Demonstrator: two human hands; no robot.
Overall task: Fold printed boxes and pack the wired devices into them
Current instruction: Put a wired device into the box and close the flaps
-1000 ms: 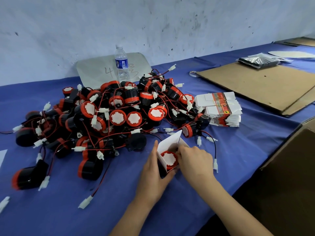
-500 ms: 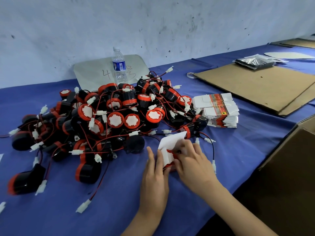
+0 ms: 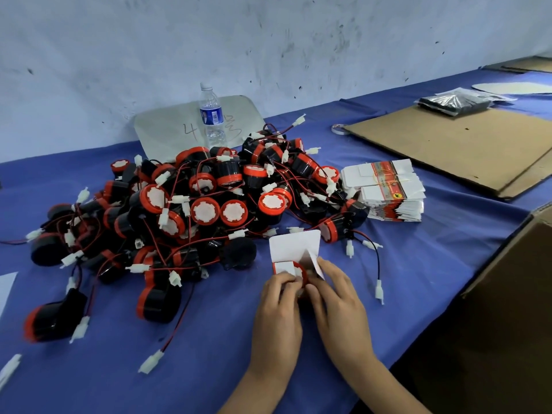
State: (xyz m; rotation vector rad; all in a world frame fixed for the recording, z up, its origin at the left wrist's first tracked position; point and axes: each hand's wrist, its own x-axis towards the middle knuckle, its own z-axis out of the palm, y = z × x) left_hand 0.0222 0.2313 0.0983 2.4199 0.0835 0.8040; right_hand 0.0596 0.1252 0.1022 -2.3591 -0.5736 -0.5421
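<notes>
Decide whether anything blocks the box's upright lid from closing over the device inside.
Yes. At the box opening, the right side flap stands raised, not tucked in, and fingers of the left hand and right hand lie over the device. The lid cannot close until these clear.

On the table (image 3: 448, 264) the pile of wired devices (image 3: 194, 210) lies left of centre, with a water bottle (image 3: 212, 115) standing behind it. A stack of flat boxes (image 3: 385, 189) sits just right of the pile, a cardboard sheet (image 3: 463, 144) farther right. A half-folded box (image 3: 294, 246) stands just before the pile.
</notes>
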